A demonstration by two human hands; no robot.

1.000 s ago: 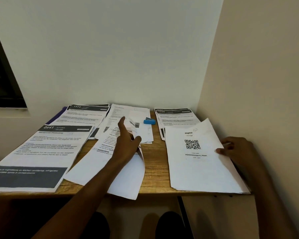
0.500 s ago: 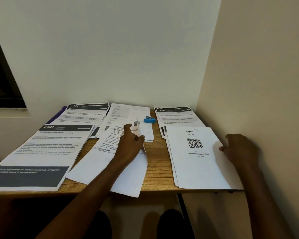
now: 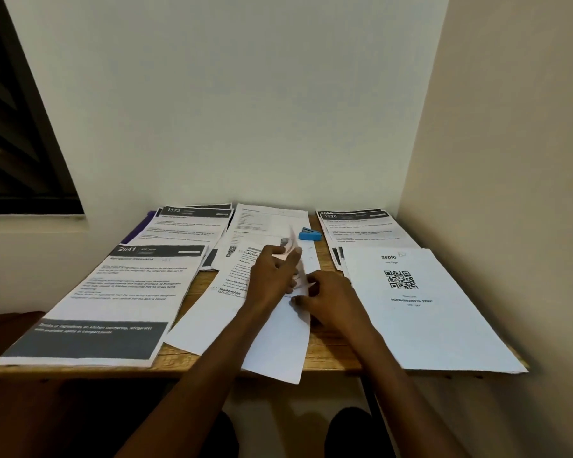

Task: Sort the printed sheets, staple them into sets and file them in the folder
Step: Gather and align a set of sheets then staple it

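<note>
Printed sheets lie in piles on a small wooden table (image 3: 328, 355). My left hand (image 3: 272, 276) pinches a small blurred slip of paper (image 3: 293, 249) raised over the middle sheets (image 3: 245, 325). Just to its right, my right hand (image 3: 328, 299) has its fingers curled at the edge of those middle sheets. A pile with a QR code (image 3: 417, 309) lies at the right. Left of centre is a pile headed 2641 (image 3: 113, 309). Behind them are piles headed 1573 (image 3: 186, 226) and 1228 (image 3: 361, 229). A blue stapler (image 3: 309, 235) sits on the back centre sheets. A purple folder edge (image 3: 143, 226) shows under the 1573 pile.
Walls close in the table at the back and on the right. A dark window (image 3: 14, 127) is at the left. The front sheets hang over the table's near edge. My knees show below the table.
My right hand left the QR pile and moved left to the middle sheets beside my left hand. My left hand lifted the small slip higher. The QR pile now lies flat and squared.
</note>
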